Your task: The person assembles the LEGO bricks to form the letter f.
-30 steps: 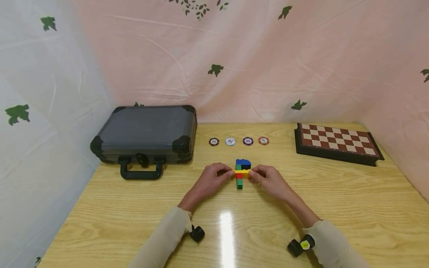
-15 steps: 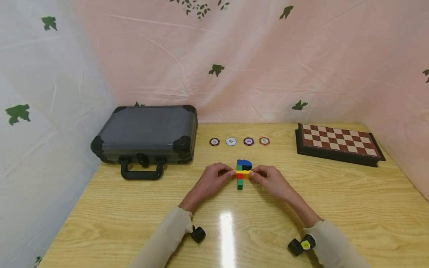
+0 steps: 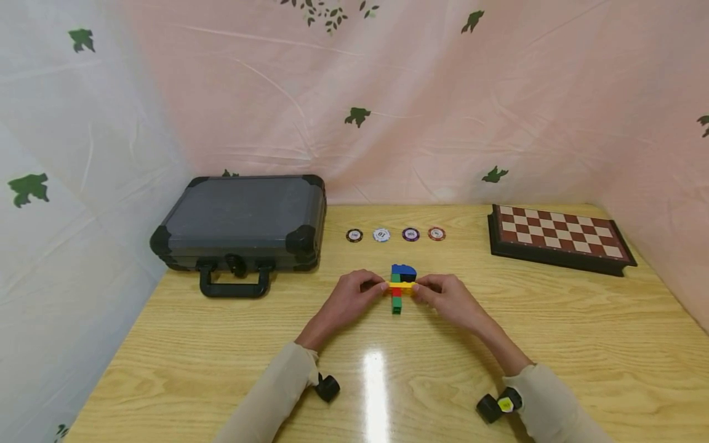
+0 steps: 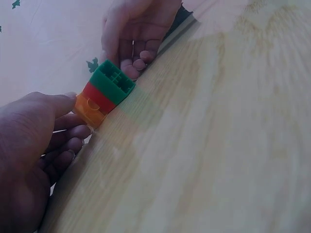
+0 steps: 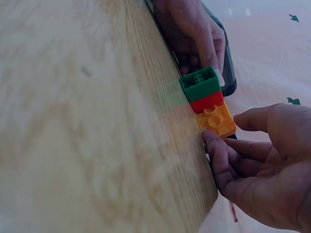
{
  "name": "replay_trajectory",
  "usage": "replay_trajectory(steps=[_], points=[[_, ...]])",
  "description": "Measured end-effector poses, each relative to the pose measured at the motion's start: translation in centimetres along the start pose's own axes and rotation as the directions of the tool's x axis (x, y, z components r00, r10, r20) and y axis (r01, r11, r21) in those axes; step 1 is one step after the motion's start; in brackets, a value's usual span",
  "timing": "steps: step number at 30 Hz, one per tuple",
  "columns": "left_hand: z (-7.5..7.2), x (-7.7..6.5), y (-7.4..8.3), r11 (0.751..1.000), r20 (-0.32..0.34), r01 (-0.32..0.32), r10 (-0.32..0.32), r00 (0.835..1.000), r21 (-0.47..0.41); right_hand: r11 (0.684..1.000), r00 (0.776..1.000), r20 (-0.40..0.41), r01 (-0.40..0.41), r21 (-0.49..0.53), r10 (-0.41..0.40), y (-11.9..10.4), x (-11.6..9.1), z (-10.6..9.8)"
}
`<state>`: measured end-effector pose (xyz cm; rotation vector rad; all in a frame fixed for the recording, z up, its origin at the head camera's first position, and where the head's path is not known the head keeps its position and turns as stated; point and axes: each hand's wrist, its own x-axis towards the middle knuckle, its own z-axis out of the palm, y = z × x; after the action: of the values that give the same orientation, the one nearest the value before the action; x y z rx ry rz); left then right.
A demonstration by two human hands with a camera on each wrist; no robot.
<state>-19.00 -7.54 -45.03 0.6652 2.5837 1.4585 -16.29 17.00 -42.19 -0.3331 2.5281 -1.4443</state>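
Observation:
A toy-brick build lies on the table in front of me, between my two hands. Its near end is a green brick (image 3: pixel 396 304), followed by a red brick (image 3: pixel 397 292) and a yellow brick (image 3: pixel 402 285) set crosswise. Behind these sit another green brick (image 3: pixel 396 277) and blue pieces (image 3: pixel 404 269), one with a rounded edge. My left hand (image 3: pixel 353 298) pinches the yellow brick's left end between thumb and fingers. At its right end, my right hand (image 3: pixel 451 301) pinches the same brick. In the right wrist view, the green brick (image 5: pixel 200 85) shows its hollow underside.
A grey case (image 3: pixel 244 212) with a black handle stands at the back left. Several poker chips (image 3: pixel 381 234) lie in a row beyond the bricks. On the back right is a checkered board box (image 3: pixel 559 234). A patterned cloth hangs behind the wooden table (image 3: pixel 354 394).

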Motion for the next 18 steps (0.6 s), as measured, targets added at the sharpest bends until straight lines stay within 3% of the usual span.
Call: replay_trajectory(steps=[7,11,14,18], points=[[0.1,0.2,-0.1,1.0,-0.004,0.009,-0.009,1.0,-0.026,0.999,0.999,0.004,-0.036,0.009,0.036,0.0,-0.1,-0.7],[0.1,0.1,-0.2,1.0,-0.071,-0.027,0.025,0.997,-0.017,0.998,0.999,0.005,-0.053,-0.029,0.053,0.2,-0.4,-1.2],[0.0,-0.3,-0.2,0.996,-0.158,-0.092,0.094,0.983,0.016,0.996,0.998,0.008,-0.064,-0.059,0.064,0.5,-0.9,-1.6],[-0.8,-1.2,-0.1,0.976,-0.229,-0.204,0.216,0.949,0.075,0.994,0.998,0.013,-0.052,-0.092,0.054,0.8,-1.6,-2.5]])
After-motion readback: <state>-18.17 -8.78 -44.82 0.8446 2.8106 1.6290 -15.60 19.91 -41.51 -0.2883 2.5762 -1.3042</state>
